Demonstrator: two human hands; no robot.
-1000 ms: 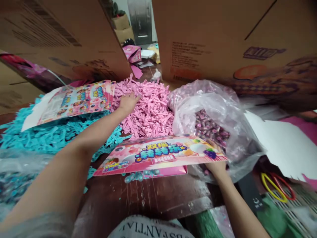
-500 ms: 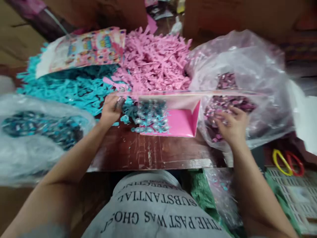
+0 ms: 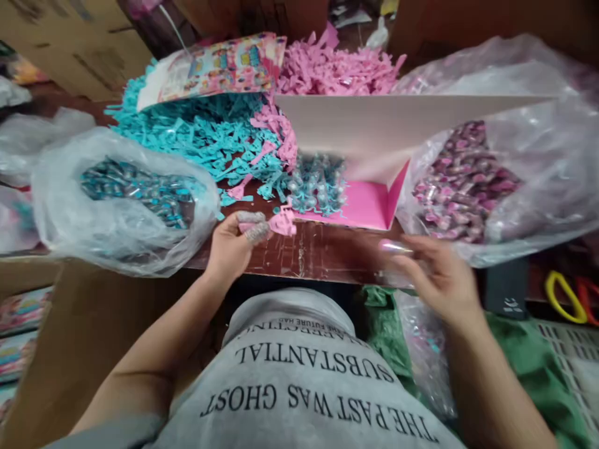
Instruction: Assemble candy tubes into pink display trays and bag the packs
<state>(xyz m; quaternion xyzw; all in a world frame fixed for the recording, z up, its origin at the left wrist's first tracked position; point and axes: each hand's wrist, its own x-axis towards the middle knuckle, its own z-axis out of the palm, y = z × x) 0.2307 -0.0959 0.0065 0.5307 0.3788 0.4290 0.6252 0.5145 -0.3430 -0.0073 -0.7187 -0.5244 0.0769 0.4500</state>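
Observation:
My left hand [image 3: 229,249], with grey wrapping on its fingers, pinches a small flat pink plastic piece [image 3: 283,221] over the table's front edge. Between the fingertips of my right hand [image 3: 444,274] is a small shiny tube [image 3: 395,247] with a pink end, blurred by motion. Just beyond both hands lies an open box [image 3: 397,125] with a white inside and a bright pink side. Rows of clear and teal bottle-like pieces [image 3: 318,184] fill its left part. Right of the box, a clear plastic bag [image 3: 538,206] holds many pink-ended tubes [image 3: 463,187].
Teal plastic pieces [image 3: 187,134] and pink plastic pieces [image 3: 341,68] are heaped at the back, with printed card sheets [image 3: 219,65] on top. A clear bag [image 3: 56,187] of blue-ended tubes stands left. Yellow-handled scissors [image 3: 564,296] lie at right.
My right hand has come out of the bag of pink-ended tubes, towards me, with one tube. My left hand has drawn back from the heaps, holding the pink piece. The view has shifted.

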